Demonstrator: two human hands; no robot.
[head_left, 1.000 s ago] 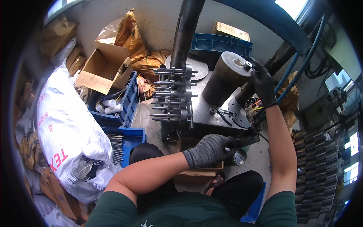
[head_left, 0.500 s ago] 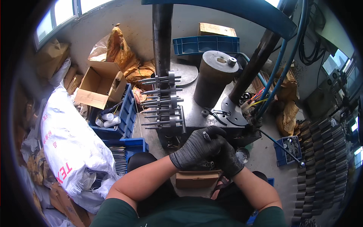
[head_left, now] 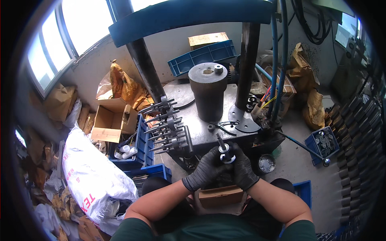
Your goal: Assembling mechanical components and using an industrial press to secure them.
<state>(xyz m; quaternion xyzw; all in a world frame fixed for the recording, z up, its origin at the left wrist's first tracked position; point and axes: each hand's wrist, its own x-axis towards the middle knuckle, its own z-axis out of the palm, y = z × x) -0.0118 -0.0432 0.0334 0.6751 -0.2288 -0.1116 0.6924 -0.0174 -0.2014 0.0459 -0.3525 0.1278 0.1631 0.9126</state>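
The blue-framed press with its grey steel bed [head_left: 203, 128] stands before you, and the dark cylindrical steel die block [head_left: 208, 94] sits upright near the bed's middle, with nothing touching it. At the bed's left edge, the rack of grey metal shafts with collars [head_left: 167, 126] juts out sideways, and you are not touching it. One second ago your right hand was up at the right side of the die block; it has since come down to the bed's front edge. Your black-gloved left hand [head_left: 206, 170] and black-gloved right hand [head_left: 242, 170] now meet there, both clasped round one short grey shaft with a silver ring collar [head_left: 223, 150], held upright between them. In my judgement, work has shifted from the press to fitting that piece in hand.
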